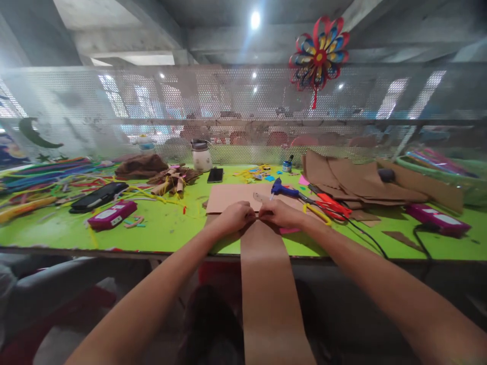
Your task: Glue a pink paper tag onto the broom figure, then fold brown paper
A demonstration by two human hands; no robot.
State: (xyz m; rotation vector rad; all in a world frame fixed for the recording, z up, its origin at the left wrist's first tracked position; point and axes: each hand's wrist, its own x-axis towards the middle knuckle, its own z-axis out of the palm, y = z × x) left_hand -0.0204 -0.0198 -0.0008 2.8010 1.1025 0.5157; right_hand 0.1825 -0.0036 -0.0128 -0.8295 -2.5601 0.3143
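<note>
A long strip of brown kraft paper (268, 284) runs from the table's front edge down toward my lap. At its far end my left hand (240, 215) and my right hand (277, 213) meet, both with curled fingers pinching the paper. A flat brown paper sheet (224, 197) lies just beyond them on the table. Past my right hand rests a blue glue gun (283, 189), and a clear ruler-like strip (259, 196) shows near the fingers. The fingertips and the paper's edge between them are partly hidden.
Red-handled scissors (333, 205) and stacked brown paper (353, 177) lie right on the green table (182, 235). Purple boxes (113, 215), a black case (99, 196), a phone (215, 175) and a jar (201, 156) stand around. A perforated screen (236, 101) rises behind.
</note>
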